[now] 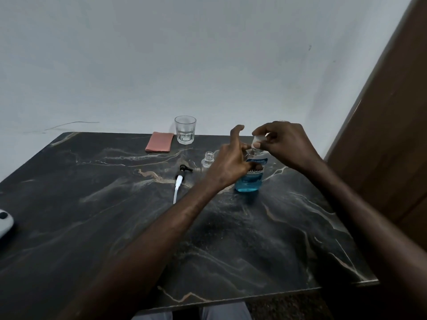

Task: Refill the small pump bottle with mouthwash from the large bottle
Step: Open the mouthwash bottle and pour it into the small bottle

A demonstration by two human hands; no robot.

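Note:
The large mouthwash bottle [250,180], clear with blue liquid and a blue label, stands upright on the dark marble table [115,215]. My left hand [227,162] wraps its upper body, index finger lifted. My right hand [284,140] pinches the white cap [257,140] at the bottle's neck; whether the cap is on or off the neck is unclear. The small clear pump bottle [208,158] stands open just left of my left hand, mostly hidden by it. Its pump head [180,179], black top with white tube, lies flat on the table further left.
An empty drinking glass [185,129] and a folded pink cloth [159,141] sit at the table's far edge by the white wall. A grey device [5,221] lies at the left edge. A brown wooden panel [388,135] rises on the right.

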